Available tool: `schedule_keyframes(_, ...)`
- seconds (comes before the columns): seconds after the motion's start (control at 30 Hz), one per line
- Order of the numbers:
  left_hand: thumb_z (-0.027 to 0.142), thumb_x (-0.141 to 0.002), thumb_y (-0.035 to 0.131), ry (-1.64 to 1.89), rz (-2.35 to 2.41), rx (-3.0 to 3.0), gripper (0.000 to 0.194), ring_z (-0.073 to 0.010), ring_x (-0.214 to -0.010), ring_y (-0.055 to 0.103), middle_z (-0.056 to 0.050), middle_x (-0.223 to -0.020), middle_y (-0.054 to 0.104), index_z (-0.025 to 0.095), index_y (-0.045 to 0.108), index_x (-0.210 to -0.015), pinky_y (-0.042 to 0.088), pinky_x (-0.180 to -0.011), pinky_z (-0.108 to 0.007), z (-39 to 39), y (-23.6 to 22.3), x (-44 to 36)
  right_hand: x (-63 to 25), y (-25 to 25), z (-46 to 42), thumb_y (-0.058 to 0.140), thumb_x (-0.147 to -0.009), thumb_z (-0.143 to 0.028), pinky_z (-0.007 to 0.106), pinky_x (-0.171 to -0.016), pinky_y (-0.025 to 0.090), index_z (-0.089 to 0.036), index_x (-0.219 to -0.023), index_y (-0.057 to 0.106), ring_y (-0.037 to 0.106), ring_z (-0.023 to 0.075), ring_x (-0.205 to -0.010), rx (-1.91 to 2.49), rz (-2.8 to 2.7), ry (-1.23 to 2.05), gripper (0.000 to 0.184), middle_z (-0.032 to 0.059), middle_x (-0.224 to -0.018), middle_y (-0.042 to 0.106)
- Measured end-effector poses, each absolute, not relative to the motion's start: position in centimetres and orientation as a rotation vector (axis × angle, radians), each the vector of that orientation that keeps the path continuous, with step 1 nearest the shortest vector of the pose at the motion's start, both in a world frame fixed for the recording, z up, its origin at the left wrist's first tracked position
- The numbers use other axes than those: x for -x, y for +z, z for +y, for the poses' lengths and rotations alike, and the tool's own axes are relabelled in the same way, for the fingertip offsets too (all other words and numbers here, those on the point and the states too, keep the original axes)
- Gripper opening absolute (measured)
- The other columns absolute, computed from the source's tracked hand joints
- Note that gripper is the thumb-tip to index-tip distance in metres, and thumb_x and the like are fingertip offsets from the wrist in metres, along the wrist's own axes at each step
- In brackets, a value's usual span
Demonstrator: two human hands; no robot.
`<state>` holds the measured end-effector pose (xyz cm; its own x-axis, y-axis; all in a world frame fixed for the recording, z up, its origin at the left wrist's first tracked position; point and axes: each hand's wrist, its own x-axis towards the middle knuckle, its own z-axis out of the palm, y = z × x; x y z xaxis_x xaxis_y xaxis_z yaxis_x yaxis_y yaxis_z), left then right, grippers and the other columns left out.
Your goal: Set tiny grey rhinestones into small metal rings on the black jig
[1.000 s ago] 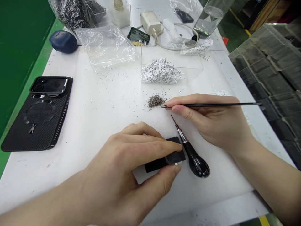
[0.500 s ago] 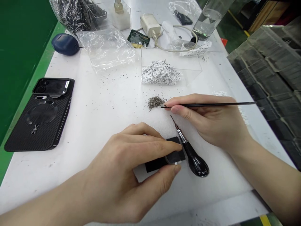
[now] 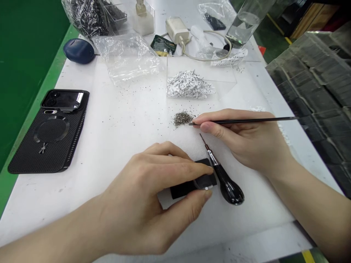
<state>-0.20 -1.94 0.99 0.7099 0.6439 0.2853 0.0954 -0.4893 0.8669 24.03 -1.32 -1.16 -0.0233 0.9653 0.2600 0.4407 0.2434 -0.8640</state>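
My left hand (image 3: 153, 197) pinches a small flat black part (image 3: 192, 184) between thumb and fingers and presses it onto the white foam pad (image 3: 131, 120). My right hand (image 3: 246, 140) grips thin black tweezers (image 3: 241, 121) whose tip touches the edge of a little pile of tiny grey screws (image 3: 182, 118). A small screwdriver with a bulbous black handle (image 3: 225, 182) lies on the pad between both hands, tip pointing away from me.
A black phone in a textured case (image 3: 51, 133) lies at the left. A clear tray of white paper bits (image 3: 189, 84), plastic bags (image 3: 126, 56), a navy blue mouse-like object (image 3: 79, 51), a white charger with cable (image 3: 178, 29) and a clear bottle (image 3: 245, 22) stand behind. Stacked dark trays (image 3: 318, 80) fill the right.
Both hands have stayed in place. Only the view has shifted a little, so the phone and back objects sit slightly further right.
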Motion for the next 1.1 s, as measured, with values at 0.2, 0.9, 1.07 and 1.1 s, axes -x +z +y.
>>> schedule_keyframes(0.2, 0.006, -0.102, 0.074, 0.825, 0.553, -2.059, 0.025, -0.0150, -0.091, 0.081, -0.003, -0.096, 0.087, 0.008, 0.081, -0.126, 0.067, -0.098, -0.026, -2.2, 0.8, 0.3, -24.2, -0.8, -1.6, 0.089, -0.097, -0.020, 0.020, -0.082, 0.071, -0.031, -0.101, 0.092, 0.087, 0.0128, -0.090, 1.252, -1.540, 0.745, 0.012, -0.0058, -0.098, 0.091)
schedule_keyframes(0.9, 0.011, -0.101, 0.076, 0.911, 0.634, -2.168, 0.018, -0.0173, -0.087, 0.078, -0.002, -0.095, 0.087, 0.020, 0.087, -0.113, 0.067, -0.078, -0.028, -2.8, 0.3, 0.4, -23.8, 2.1, -4.4, 0.095, -0.089, -0.052, 0.045, -0.101, 0.074, -0.031, -0.128, 0.083, 0.084, 0.0324, -0.119, 0.812, -1.837, 0.886, 0.045, 0.0094, -0.112, 0.087)
schedule_keyframes(1.07, 0.012, -0.101, 0.076, 0.916, 0.628, -2.157, 0.017, -0.0186, -0.085, 0.078, -0.002, -0.093, 0.087, 0.020, 0.087, -0.112, 0.066, -0.076, -0.030, -2.7, 0.2, 0.3, -25.4, 1.5, -4.1, 0.084, -0.100, -0.017, 0.029, -0.090, 0.074, -0.024, -0.121, 0.084, 0.088, 0.0219, -0.102, 0.592, -1.982, 0.791, 0.022, 0.0070, -0.102, 0.088)
schedule_keyframes(1.1, 0.013, -0.101, 0.076, 0.915, 0.629, -2.154, 0.017, -0.0190, -0.085, 0.078, -0.002, -0.092, 0.087, 0.020, 0.087, -0.111, 0.066, -0.075, -0.031, -2.7, 0.1, 0.3, -25.7, 1.5, -4.0, 0.081, -0.101, -0.012, 0.027, -0.088, 0.074, -0.021, -0.119, 0.083, 0.088, 0.0210, -0.100, 0.555, -2.011, 0.767, 0.021, 0.0074, -0.100, 0.088)
